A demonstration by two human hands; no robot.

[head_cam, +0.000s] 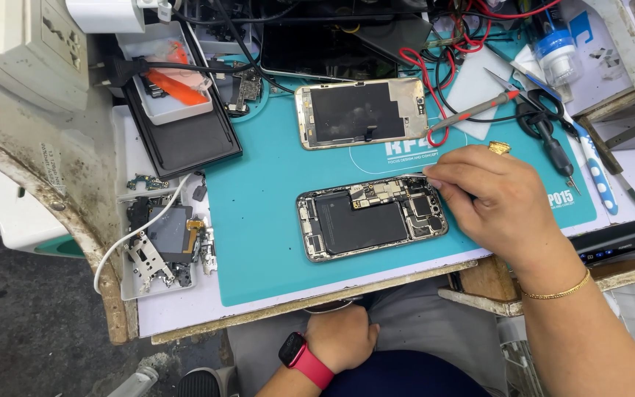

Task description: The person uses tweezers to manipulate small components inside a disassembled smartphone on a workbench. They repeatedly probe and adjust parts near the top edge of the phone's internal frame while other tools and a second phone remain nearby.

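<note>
An opened phone body (371,215) with its battery and circuit board showing lies on the teal work mat (273,242). My right hand (490,197) rests at the phone's right end, fingertips pinched at its top right corner; whether they hold a small tool I cannot tell. A second phone frame with a dark panel (361,112) lies further back on the mat. My left hand (342,337) is curled into a fist on my lap below the table edge, with a red-strapped watch (305,358) on the wrist.
A small tray of loose phone parts (162,246) and a white cable sit at the left. A black tray (181,125) holds a white box behind it. Red probe leads (472,110), scissors and a screwdriver (556,151) lie at the back right. A dark device (615,242) sits right.
</note>
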